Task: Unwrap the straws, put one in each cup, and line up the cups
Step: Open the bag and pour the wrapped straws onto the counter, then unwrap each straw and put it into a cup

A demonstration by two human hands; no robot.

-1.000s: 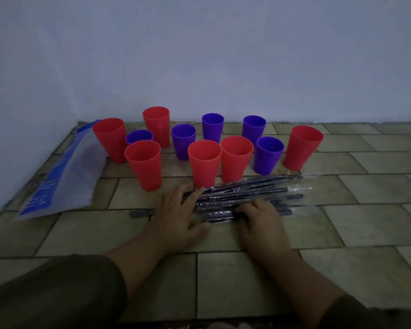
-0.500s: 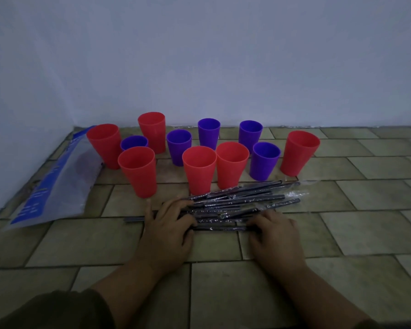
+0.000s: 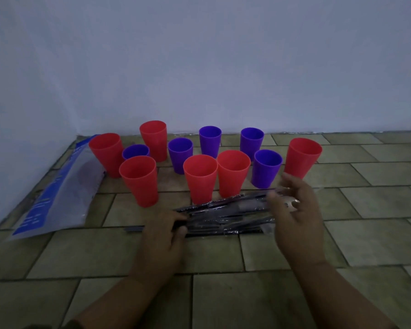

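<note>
A pile of dark straws in clear wrappers (image 3: pixel 223 216) lies on the tiled floor in front of the cups. My left hand (image 3: pixel 163 236) grips the pile's left end, thumb underneath and fingers on top. My right hand (image 3: pixel 294 214) is blurred at the right end, its thumb and fingers curved round the wrapper ends. Behind the straws stand several red cups (image 3: pixel 139 179) and several purple cups (image 3: pixel 266 167), loosely grouped, all upright and empty.
A blue and clear plastic bag (image 3: pixel 57 198) lies flat at the left, by the wall. White walls (image 3: pixel 199 67) close the back and the left side. Bare tiled floor (image 3: pixel 365 222) stretches to the right and towards me.
My right hand has moved from the pile's near middle to its right end and lifted. My left hand has shifted right and now grips the left end. The camera has tilted up.
</note>
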